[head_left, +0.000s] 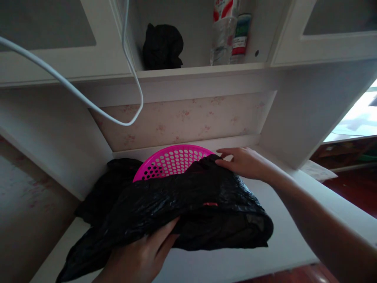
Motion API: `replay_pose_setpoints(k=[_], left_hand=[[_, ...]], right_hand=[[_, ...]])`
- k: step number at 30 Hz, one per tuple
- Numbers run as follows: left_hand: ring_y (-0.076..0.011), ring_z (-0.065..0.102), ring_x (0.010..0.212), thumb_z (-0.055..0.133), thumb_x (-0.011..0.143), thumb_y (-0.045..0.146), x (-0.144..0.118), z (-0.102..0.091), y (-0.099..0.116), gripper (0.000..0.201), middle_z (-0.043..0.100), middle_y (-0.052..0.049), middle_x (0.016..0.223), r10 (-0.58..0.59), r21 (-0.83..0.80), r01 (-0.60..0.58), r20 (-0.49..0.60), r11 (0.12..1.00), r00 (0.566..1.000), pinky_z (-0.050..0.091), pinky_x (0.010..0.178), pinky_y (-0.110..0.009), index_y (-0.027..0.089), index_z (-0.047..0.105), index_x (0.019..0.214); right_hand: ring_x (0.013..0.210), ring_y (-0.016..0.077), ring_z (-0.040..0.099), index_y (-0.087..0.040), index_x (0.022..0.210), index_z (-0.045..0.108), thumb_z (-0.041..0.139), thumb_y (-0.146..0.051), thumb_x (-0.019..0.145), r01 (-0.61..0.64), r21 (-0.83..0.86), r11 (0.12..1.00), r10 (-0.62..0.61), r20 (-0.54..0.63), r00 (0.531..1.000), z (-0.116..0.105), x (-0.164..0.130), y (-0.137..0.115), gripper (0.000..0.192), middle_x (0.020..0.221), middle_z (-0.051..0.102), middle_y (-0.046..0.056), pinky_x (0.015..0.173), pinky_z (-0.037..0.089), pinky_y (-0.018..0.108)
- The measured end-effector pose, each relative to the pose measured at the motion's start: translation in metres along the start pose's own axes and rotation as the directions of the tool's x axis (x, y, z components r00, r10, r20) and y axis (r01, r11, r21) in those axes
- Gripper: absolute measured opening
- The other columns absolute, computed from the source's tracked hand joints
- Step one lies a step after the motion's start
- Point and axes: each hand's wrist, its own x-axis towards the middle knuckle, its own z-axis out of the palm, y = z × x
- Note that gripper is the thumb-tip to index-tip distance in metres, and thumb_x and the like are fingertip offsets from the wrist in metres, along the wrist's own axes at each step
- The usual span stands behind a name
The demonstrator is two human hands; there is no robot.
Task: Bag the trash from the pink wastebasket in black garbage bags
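A black plastic bag [176,200] is draped over the near part of a pink plastic basket [176,157] with round holes. The basket's far side shows above the bag; the rest is covered. Low in the view, my left hand [144,251] is closed on the bag's near edge, with some fingertips hidden by the plastic. At the basket's right rim, my right hand [241,161] pinches the bag's upper edge, its index finger stretched out beside the rim. A small red mark shows on the bag's near side.
A white shelf surface [206,267] lies beneath. On the upper shelf stand a black bundle [163,47], a clear plastic bottle [223,37] and a red and green can [241,34]. A white cable [88,104] hangs at upper left, in front of the cabinet.
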Motion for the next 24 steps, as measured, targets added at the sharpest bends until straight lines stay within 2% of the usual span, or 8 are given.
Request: replay_pose_setpoints(k=[1,4,8,12,16,18,21,24], left_hand=[[-0.0282,0.081,0.090,0.053,0.100,0.031,0.003,-0.002,0.000,0.041,0.081,-0.006,0.115,0.009,0.002,-0.009,0.000,1.000,1.000,0.064,0.088,-0.040,0.029,0.069,0.138],[-0.0312,0.081,0.093,0.057,0.099,0.036,0.006,-0.006,-0.001,0.040,0.081,-0.008,0.116,0.021,0.027,-0.021,0.020,0.999,1.000,0.067,0.080,-0.041,0.030,0.070,0.137],[-0.0322,0.080,0.099,0.061,0.097,0.040,0.006,-0.008,-0.002,0.043,0.081,-0.007,0.116,0.004,0.031,-0.006,0.037,0.999,0.999,0.067,0.086,-0.044,0.032,0.069,0.138],[-0.0278,0.081,0.090,0.052,0.102,0.040,0.009,-0.009,0.000,0.040,0.083,-0.007,0.108,-0.016,-0.009,0.017,0.059,1.000,0.998,0.069,0.073,-0.036,0.029,0.073,0.133],[-0.0287,0.081,0.094,0.044,0.105,0.039,0.010,-0.009,0.002,0.040,0.080,-0.004,0.117,-0.016,-0.011,0.017,0.057,1.000,0.998,0.068,0.079,-0.043,0.030,0.076,0.127],[-0.0277,0.080,0.097,0.043,0.105,0.038,0.011,-0.009,0.001,0.040,0.080,-0.002,0.118,-0.019,-0.032,0.021,0.074,0.999,0.997,0.068,0.081,-0.041,0.030,0.076,0.126],[-0.0274,0.081,0.095,0.045,0.104,0.036,0.014,-0.010,-0.001,0.039,0.079,0.000,0.118,-0.009,-0.051,0.013,0.081,0.999,0.997,0.069,0.077,-0.040,0.031,0.076,0.127],[-0.0318,0.081,0.095,0.051,0.101,0.036,0.017,-0.012,-0.003,0.036,0.078,-0.001,0.121,0.003,-0.029,-0.001,0.060,1.000,0.998,0.068,0.077,-0.048,0.032,0.076,0.127]], right_hand=[[0.093,0.0268,0.077,-0.021,0.121,0.078,0.056,-0.041,0.100,0.007,-0.061,0.998,-0.005,0.033,0.999,0.001,0.008,-0.001,0.037,0.107,0.082,0.008,0.081,0.056,0.034],[0.102,0.0308,0.075,-0.018,0.101,0.082,0.045,-0.030,0.102,0.026,-0.211,0.977,-0.035,-0.041,0.999,0.001,0.015,-0.014,0.038,0.107,0.081,0.012,0.085,0.053,0.037],[0.102,0.0322,0.075,-0.016,0.102,0.080,0.046,-0.029,0.102,0.108,-0.336,0.936,-0.108,0.020,0.994,0.000,0.022,-0.028,0.037,0.107,0.080,0.016,0.084,0.054,0.038],[0.104,0.0361,0.075,-0.012,0.110,0.079,0.060,-0.027,0.095,0.134,-0.377,0.916,-0.108,0.090,0.990,0.005,0.033,-0.032,0.028,0.112,0.078,0.021,0.082,0.057,0.040],[0.094,0.0340,0.077,-0.007,0.101,0.079,0.049,-0.008,0.095,0.121,-0.427,0.896,-0.106,0.058,0.993,0.007,0.027,-0.044,0.030,0.101,0.077,0.026,0.077,0.057,0.038],[0.092,0.0345,0.077,-0.006,0.102,0.078,0.044,-0.003,0.095,0.154,-0.430,0.889,-0.145,0.053,0.988,0.006,0.021,-0.053,0.034,0.102,0.076,0.026,0.074,0.057,0.038],[0.097,0.0327,0.076,-0.010,0.109,0.075,0.042,-0.003,0.097,0.292,-0.388,0.874,-0.276,0.099,0.956,0.006,0.021,-0.060,0.036,0.112,0.076,0.021,0.078,0.056,0.038],[0.105,0.0243,0.074,-0.016,0.114,0.073,0.046,-0.011,0.103,0.484,-0.202,0.851,-0.442,0.221,0.869,0.010,0.031,-0.057,0.030,0.120,0.075,0.013,0.088,0.053,0.032]])
